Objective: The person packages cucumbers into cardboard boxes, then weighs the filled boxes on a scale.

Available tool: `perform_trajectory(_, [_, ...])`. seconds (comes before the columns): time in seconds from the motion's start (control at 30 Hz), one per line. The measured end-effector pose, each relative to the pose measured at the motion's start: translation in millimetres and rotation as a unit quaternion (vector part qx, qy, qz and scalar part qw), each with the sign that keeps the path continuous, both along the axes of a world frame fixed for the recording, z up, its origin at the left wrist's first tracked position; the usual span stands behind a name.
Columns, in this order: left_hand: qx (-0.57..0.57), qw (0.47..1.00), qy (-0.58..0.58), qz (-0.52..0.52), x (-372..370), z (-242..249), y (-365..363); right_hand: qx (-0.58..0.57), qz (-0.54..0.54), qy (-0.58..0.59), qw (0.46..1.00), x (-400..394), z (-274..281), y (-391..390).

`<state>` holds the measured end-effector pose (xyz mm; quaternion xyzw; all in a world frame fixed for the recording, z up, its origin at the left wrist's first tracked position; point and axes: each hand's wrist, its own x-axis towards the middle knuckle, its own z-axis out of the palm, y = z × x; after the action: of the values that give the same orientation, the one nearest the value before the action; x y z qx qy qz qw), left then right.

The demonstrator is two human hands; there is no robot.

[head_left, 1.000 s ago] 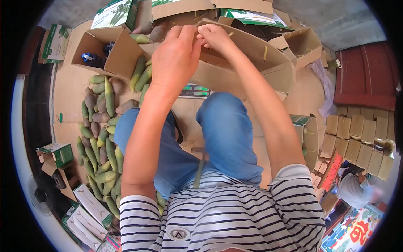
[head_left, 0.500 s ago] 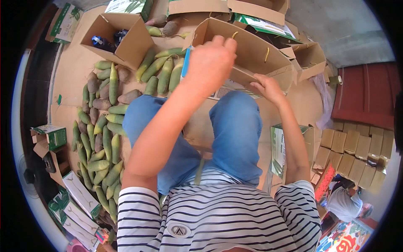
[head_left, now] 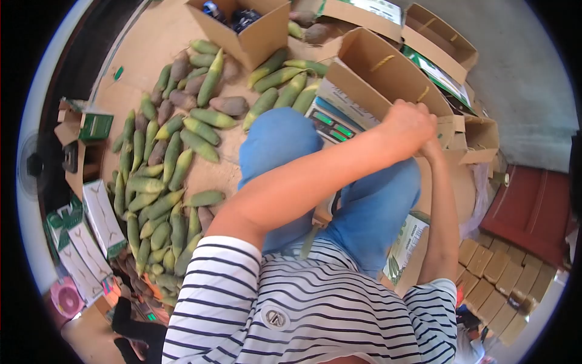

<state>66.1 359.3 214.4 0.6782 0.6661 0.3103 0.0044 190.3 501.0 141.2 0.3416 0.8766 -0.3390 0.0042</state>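
An open cardboard box (head_left: 391, 67) with yellow cord handles stands in front of my knees. Beneath its near side shows a weighing scale (head_left: 332, 125) with lit green digits. Crossing over to the right, my left hand (head_left: 405, 126) has its fingers closed by the box's near right corner; what they hold, if anything, is hidden. My right hand (head_left: 431, 146) meets it there, mostly covered, so its fingers do not show. Green radishes (head_left: 197, 134) lie spread over the floor at the left, some purplish ones (head_left: 229, 105) among them.
A smaller carton (head_left: 260, 36) with dark blue items stands beyond the radishes. More open cartons (head_left: 439, 36) line the back right. White gift boxes (head_left: 103, 212) stand at the left. Stacked brown packs (head_left: 497, 267) are at the lower right. Another person's dark sleeve (head_left: 136, 327) shows lower left.
The view has swung, shifting the scene. My left hand has moved from over the box's left part to my right hand at the near right corner. The scale's display has come into view.
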Motion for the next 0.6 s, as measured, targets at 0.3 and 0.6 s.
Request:
perform_trajectory(0.3, [-0.074, 0.997, 0.013, -0.027, 2.1, 21.2, -5.9, 0.09, 0.009, 0.004, 0.996, -18.3, 44.8, -10.4])
perform_trajectory(0.6, [-0.1, 0.91, 0.09, 0.393, 78.6, 2.3, 50.0, 0.248, 0.127, 0.048, 0.959, -46.8, 68.8, -36.9])
